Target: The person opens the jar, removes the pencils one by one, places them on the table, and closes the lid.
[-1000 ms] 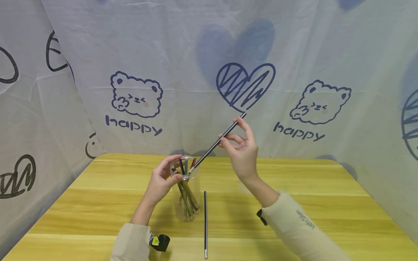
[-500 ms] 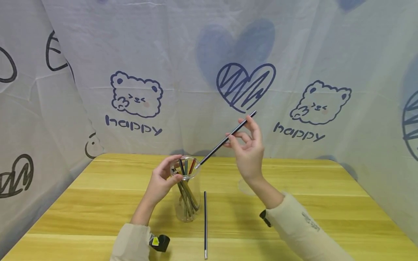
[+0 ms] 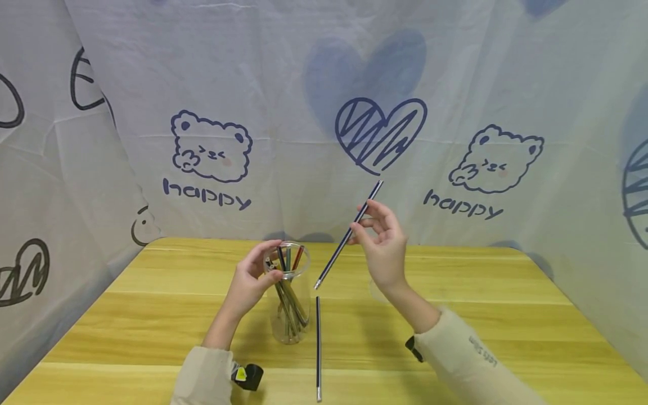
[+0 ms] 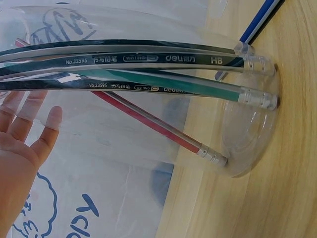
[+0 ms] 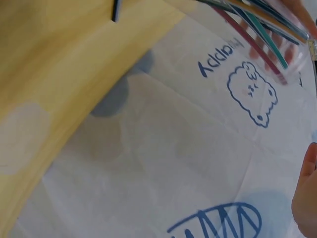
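Observation:
My left hand [image 3: 249, 279] grips a clear plastic jar [image 3: 306, 295] near its rim, thumb in front and fingers behind. Inside lean several pencils, some dark green, a lighter green one [image 4: 208, 88] and a red one [image 4: 148, 121], eraser ends down in the left wrist view. To the jar's right, my right hand [image 3: 386, 250] pinches a blue-and-white striped pencil [image 3: 335, 257] between thumb and fingers. It slants with its silver eraser end low, outside the jar. A similar striped pencil [image 3: 318, 343] lies on the table just right of the jar, eraser end toward me.
The wood-grain table [image 3: 481, 326] ends at a printed cloth backdrop [image 3: 298, 185] with bear and heart drawings. A flat, clear round piece [image 3: 378, 291] lies on the table, partly behind my right wrist. Both sleeves are light beige, with black wrist cameras.
The held pencil's eraser end has left the jar's mouth, moving right past the rim, then down beside the jar. The pencil stands steeper now. My left hand and the jar have stayed put.

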Available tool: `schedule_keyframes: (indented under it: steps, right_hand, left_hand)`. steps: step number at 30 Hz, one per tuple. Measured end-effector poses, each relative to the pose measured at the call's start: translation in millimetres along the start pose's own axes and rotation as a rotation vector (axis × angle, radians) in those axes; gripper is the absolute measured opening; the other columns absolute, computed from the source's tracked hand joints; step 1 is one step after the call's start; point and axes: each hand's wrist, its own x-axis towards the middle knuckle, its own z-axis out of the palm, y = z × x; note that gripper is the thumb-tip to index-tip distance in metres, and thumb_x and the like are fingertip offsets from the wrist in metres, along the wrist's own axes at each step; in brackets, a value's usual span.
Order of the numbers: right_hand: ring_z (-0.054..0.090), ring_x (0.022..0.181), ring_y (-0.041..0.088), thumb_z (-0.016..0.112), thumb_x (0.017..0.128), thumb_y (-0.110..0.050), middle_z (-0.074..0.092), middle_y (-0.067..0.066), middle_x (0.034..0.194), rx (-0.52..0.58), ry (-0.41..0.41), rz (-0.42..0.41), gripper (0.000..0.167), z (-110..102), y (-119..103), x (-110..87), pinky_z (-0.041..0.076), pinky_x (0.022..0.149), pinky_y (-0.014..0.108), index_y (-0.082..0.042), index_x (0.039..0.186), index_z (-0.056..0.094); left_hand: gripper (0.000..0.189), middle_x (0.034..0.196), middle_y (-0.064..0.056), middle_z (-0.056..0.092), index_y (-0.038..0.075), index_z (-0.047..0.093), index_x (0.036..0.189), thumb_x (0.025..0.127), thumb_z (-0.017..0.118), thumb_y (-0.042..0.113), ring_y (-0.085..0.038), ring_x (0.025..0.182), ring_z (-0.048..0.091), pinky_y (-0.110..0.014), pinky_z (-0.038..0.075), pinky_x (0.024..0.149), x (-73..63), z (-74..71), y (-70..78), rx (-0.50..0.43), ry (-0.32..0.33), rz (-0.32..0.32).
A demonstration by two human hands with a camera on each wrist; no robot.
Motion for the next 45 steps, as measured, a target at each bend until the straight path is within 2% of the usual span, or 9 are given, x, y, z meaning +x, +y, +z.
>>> schedule_keyframes:
  steps: [4,8,13,17,23,28,33,39,45]
  right_hand:
    - [0.055,0.075,0.011,0.054,0.078,0.019,0.052,0.020,0.107,0.004,-0.029,0.107,0.041,-1,7,-9.0,0.052,0.056,0.028,0.014,0.118,0.042]
    - [0.054,0.074,0.010,0.053,0.078,0.019,0.052,0.020,0.106,0.029,-0.041,0.209,0.041,0,13,-17.5,0.052,0.056,0.026,0.013,0.118,0.042]
    - [0.054,0.074,0.010,0.054,0.078,0.019,0.051,0.021,0.108,0.008,-0.065,0.290,0.044,1,19,-26.7,0.053,0.056,0.028,0.011,0.120,0.043]
    - [0.055,0.076,0.017,0.055,0.077,0.019,0.051,0.022,0.109,-0.023,-0.096,0.366,0.046,2,23,-33.6,0.053,0.059,0.034,0.012,0.121,0.042]
    - [0.056,0.076,0.019,0.054,0.075,0.021,0.050,0.022,0.106,-0.038,-0.128,0.464,0.046,0,31,-41.7,0.053,0.057,0.031,0.014,0.119,0.042]
    - [0.054,0.070,0.011,0.054,0.074,0.021,0.051,0.024,0.106,-0.054,-0.157,0.561,0.049,1,41,-49.6,0.053,0.054,0.030,0.013,0.120,0.042]
    - [0.055,0.068,0.012,0.055,0.074,0.021,0.050,0.024,0.105,-0.092,-0.201,0.672,0.055,1,48,-57.0,0.053,0.055,0.032,0.009,0.125,0.040]
    - [0.056,0.063,0.015,0.057,0.073,0.020,0.046,0.029,0.108,-0.136,-0.290,0.784,0.061,0,53,-65.5,0.053,0.055,0.035,0.009,0.129,0.034]
    - [0.056,0.058,0.016,0.059,0.070,0.021,0.047,0.030,0.106,-0.226,-0.391,0.836,0.068,2,58,-73.7,0.053,0.052,0.034,0.011,0.131,0.029]
  left_hand:
    - [0.057,0.119,-0.006,0.054,-0.006,0.044,0.123,0.081,0.065,0.027,-0.018,0.105,0.052,-0.027,0.047,0.079,-0.1,-0.2,-0.2,0.003,-0.001,-0.003]
    - [0.057,0.119,-0.001,0.054,-0.007,0.044,0.123,0.081,0.065,0.026,-0.023,0.106,0.051,-0.028,0.047,0.079,-0.2,-0.5,-0.7,-0.002,-0.003,0.003]
    - [0.059,0.118,0.000,0.054,-0.007,0.043,0.123,0.081,0.065,0.028,-0.021,0.105,0.051,-0.028,0.047,0.079,-0.4,-0.7,-1.9,-0.013,-0.007,0.008]
    - [0.057,0.119,0.002,0.053,-0.008,0.043,0.123,0.081,0.065,0.025,-0.018,0.105,0.051,-0.026,0.047,0.078,-0.4,-0.7,-2.8,-0.014,-0.007,0.021]
    - [0.057,0.120,0.004,0.053,-0.009,0.042,0.123,0.081,0.065,0.022,-0.020,0.105,0.051,-0.027,0.049,0.076,-0.5,-1.3,-3.2,-0.023,-0.009,0.029]
    - [0.057,0.121,-0.008,0.052,-0.008,0.042,0.123,0.081,0.066,0.022,-0.025,0.105,0.051,-0.028,0.049,0.078,-0.3,-2.1,-2.6,-0.014,-0.002,0.012]
    - [0.057,0.120,-0.026,0.048,-0.007,0.043,0.123,0.081,0.066,0.024,-0.024,0.105,0.051,-0.027,0.048,0.078,-0.2,-1.9,-2.3,-0.004,0.000,0.004]
    - [0.059,0.119,-0.026,0.048,-0.007,0.043,0.123,0.080,0.066,0.026,-0.025,0.105,0.051,-0.026,0.049,0.075,-0.3,-1.4,-2.8,-0.014,-0.002,0.013]
    - [0.060,0.120,-0.026,0.048,-0.008,0.043,0.123,0.080,0.066,0.026,-0.025,0.105,0.051,-0.027,0.049,0.075,-0.9,-1.1,-2.9,-0.019,0.003,0.013]
